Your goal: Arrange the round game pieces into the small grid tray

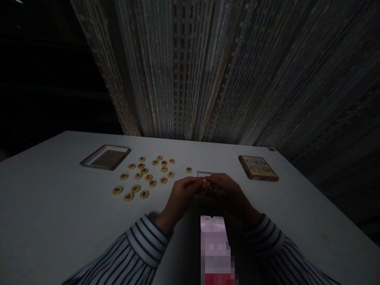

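Observation:
My left hand (185,192) and my right hand (230,194) meet in the middle of the white table (89,221), fingers curled in toward each other. A round Chinese chess piece (205,182) with a red character shows at the fingertips where both hands close on it. More pieces (218,189) are dimly visible under the curled right hand; their number is hard to make out. Just behind the fingers, the rim of a pale, shallow tray (204,173) shows, mostly covered by the hands. Left of them, several loose chess pieces (149,177) with black or red characters lie scattered.
A shallow brown-edged box part (111,156) lies at the back left. On the right is a brown box with a printed cover (259,168). A lit phone (214,245) rests between my forearms. Behind the table's far edge hangs a string curtain (190,71). The room is dark.

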The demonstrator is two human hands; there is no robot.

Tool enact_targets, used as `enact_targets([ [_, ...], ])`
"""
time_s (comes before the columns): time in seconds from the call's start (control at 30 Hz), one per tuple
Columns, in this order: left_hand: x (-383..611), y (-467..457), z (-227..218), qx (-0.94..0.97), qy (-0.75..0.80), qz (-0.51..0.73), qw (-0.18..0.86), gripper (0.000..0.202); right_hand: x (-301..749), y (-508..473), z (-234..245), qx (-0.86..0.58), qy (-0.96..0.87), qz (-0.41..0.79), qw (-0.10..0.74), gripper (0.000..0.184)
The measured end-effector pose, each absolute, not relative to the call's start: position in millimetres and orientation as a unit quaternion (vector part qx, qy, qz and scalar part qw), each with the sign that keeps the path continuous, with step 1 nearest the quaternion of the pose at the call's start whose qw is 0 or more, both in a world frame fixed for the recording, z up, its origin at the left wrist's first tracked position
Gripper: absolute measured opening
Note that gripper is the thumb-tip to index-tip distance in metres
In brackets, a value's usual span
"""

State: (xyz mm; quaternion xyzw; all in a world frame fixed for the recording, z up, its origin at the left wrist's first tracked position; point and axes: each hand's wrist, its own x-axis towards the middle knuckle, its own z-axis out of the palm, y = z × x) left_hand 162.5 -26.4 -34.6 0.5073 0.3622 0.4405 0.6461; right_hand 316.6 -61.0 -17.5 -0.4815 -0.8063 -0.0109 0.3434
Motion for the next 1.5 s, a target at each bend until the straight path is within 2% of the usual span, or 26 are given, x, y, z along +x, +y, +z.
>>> enact_targets([
  [0.13,162.2,-25.8,-35.3,0.538,0.373,0.441,0.613,0.022,320.7,-60.0,-19.6,-0.498,-0.808,-0.016,0.313,0.021],
  [0.37,161.6,-21.4,-41.5,0.587,0.438,0.46,0.503,0.022,339.3,-57.0,-21.5,-0.505,-0.788,-0.059,0.347,0.022],
  [0.57,161.9,-22.6,-45.4,0.645,0.47,0.421,0.431,0.024,346.0,-55.3,-21.8,-0.518,-0.78,-0.064,0.346,0.02],
  [0.77,161.7,-24.3,-48.0,0.685,0.483,0.389,0.382,0.025,347.6,-53.6,-23.3,-0.554,-0.78,-0.07,0.281,0.02],
  [1.23,162.3,-22.8,-54.6,0.715,0.479,0.367,0.352,0.027,343.5,-42.2,-22.4,-0.572,-0.81,-0.054,0.118,0.025],
  [1.5,162.4,-23.2,-53.9,0.732,0.479,0.356,0.328,0.027,338.1,-40.7,-19.3,-0.576,-0.811,-0.042,0.093,0.026],
])
